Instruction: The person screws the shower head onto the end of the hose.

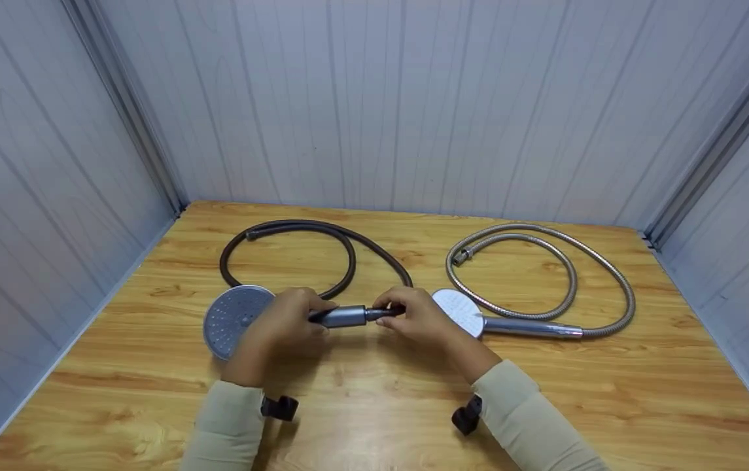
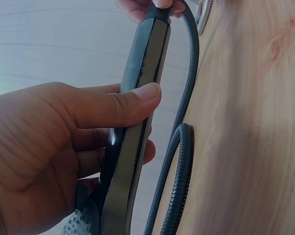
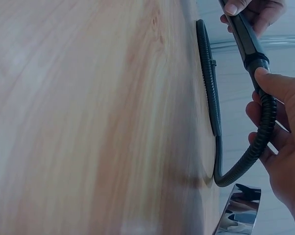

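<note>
My left hand (image 1: 289, 318) grips the handle (image 1: 347, 316) of a hand shower with a round grey spray face (image 1: 230, 326). In the left wrist view, the thumb lies across the handle's flat side (image 2: 146, 58) and the fingers curl behind it. At the handle's lower end, my right hand (image 1: 418, 315) pinches the end fitting of a dark ribbed hose (image 1: 374, 247). The right wrist view has the thumb on the collar (image 3: 257, 63) where hose and handle meet, and the hose (image 3: 250, 152) bends down from there. Both are held above the table.
Right of my hands lies a second hand shower with a white face (image 1: 458, 311) and chrome handle (image 1: 531, 327), joined to a coiled silver hose (image 1: 629, 294). The dark hose's free end (image 1: 253, 234) lies at the back left. Pale panels (image 1: 374, 111) enclose the wooden table (image 1: 361, 405).
</note>
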The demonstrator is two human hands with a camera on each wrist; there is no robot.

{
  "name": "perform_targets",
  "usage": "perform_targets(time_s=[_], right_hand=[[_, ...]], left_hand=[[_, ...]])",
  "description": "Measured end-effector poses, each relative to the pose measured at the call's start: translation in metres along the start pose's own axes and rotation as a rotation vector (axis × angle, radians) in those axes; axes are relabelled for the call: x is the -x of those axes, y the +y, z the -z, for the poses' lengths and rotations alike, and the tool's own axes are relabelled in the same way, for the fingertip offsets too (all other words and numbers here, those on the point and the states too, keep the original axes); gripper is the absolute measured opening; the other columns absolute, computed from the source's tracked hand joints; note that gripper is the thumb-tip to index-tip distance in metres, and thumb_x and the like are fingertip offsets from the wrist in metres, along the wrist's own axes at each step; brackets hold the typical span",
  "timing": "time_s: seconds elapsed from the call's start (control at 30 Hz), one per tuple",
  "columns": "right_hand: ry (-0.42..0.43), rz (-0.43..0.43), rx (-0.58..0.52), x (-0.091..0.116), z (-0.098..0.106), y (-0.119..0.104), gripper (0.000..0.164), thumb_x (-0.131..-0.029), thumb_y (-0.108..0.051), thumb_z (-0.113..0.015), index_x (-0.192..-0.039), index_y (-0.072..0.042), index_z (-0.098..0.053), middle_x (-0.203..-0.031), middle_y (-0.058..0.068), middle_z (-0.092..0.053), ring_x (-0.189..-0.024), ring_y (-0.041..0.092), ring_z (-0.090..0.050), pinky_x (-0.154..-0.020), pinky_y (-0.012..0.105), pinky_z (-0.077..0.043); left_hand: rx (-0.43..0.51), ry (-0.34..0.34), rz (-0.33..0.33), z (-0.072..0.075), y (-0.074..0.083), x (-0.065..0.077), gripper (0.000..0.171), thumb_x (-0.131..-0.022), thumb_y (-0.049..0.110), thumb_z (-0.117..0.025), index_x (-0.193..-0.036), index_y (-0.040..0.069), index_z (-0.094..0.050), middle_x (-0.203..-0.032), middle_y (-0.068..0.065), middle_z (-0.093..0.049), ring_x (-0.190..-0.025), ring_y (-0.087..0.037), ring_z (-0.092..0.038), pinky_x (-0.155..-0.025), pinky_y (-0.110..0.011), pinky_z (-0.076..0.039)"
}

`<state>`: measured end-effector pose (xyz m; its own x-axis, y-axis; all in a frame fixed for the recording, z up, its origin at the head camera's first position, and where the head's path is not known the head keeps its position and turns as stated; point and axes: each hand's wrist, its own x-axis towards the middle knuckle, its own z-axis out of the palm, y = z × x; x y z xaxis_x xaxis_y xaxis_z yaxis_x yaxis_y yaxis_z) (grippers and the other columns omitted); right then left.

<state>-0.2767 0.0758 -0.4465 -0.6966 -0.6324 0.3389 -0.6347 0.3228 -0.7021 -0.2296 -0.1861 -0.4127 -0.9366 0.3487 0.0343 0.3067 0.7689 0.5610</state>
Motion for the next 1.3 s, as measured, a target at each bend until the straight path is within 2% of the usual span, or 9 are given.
perform_targets(time_s=[0.43,0.87,1.1,1.3], right_hand=[[-0.003,-0.015,-0.004,0.0000,0.0016,-0.0002,0.015,-0.085,-0.006,-0.075,-0.100,-0.003,-0.072,-0.096,0.004,-0.068,-0.084,0.015,-0.061,-0.075,0.030,-0.051],[-0.023,-0.041,0.024,-0.0023,0.0006,-0.0024,0.014,-0.089,-0.008,-0.071,-0.101,-0.001,-0.072,-0.098,0.007,-0.068,-0.086,0.017,-0.060,-0.076,0.032,-0.050],[-0.011,-0.068,0.011,-0.0048,-0.0030,-0.0018,0.012,-0.090,-0.008,-0.069,-0.099,0.000,-0.071,-0.094,0.007,-0.068,-0.081,0.014,-0.058,-0.073,0.030,-0.048],[0.022,-0.115,-0.041,-0.0054,-0.0046,-0.0013,0.012,-0.090,-0.009,-0.070,-0.100,-0.002,-0.072,-0.094,0.005,-0.068,-0.080,0.013,-0.056,-0.070,0.029,-0.047]], left_hand=[[-0.024,-0.010,0.035,0.0006,0.0024,-0.0027,0.042,-0.078,0.003,-0.078,-0.118,0.014,-0.073,-0.099,-0.002,-0.066,-0.083,-0.017,-0.055,-0.075,-0.035,-0.049],[-0.088,0.043,-0.050,-0.0009,0.0010,-0.0027,0.041,-0.075,0.006,-0.082,-0.115,0.011,-0.074,-0.091,-0.003,-0.066,-0.077,-0.016,-0.055,-0.071,-0.037,-0.049],[-0.111,0.068,-0.034,-0.0007,0.0019,-0.0021,0.041,-0.075,0.008,-0.083,-0.115,0.013,-0.074,-0.090,0.000,-0.064,-0.075,-0.016,-0.052,-0.070,-0.036,-0.047],[-0.120,0.085,-0.037,0.0009,0.0016,-0.0010,0.041,-0.075,0.006,-0.082,-0.115,0.013,-0.074,-0.092,-0.001,-0.064,-0.076,-0.016,-0.053,-0.071,-0.037,-0.049]])
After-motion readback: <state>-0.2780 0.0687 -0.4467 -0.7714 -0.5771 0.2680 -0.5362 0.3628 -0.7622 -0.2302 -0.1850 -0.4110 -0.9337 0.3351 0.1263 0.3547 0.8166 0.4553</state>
